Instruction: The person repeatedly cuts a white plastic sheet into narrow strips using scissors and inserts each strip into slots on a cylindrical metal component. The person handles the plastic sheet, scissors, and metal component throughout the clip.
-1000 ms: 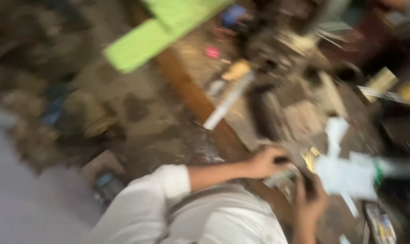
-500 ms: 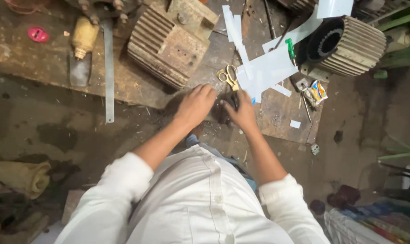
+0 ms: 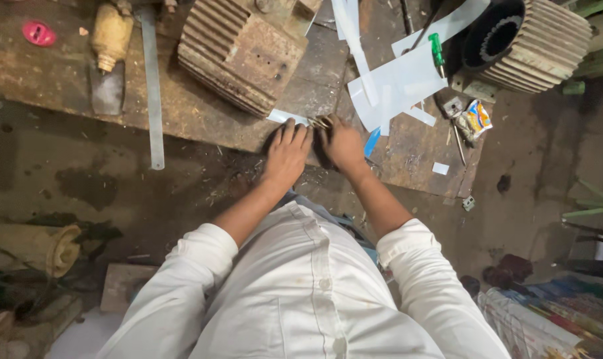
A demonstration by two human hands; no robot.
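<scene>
While both hands press close together on the bench edge, the left hand (image 3: 285, 154) lies flat and the right hand (image 3: 341, 143) curls on a dark part (image 3: 320, 147) between them; it could slip off toward the floor.

Worn wooden workbench (image 3: 55, 80); stained concrete floor (image 3: 534, 166), rolled mat (image 3: 32, 247) at left; dim light

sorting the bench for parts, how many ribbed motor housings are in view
2. One ribbed motor housing lies on the workbench just beyond the left hand; the other housing sits at the bench's far right corner, open end showing. More may lie outside the frame.
</scene>
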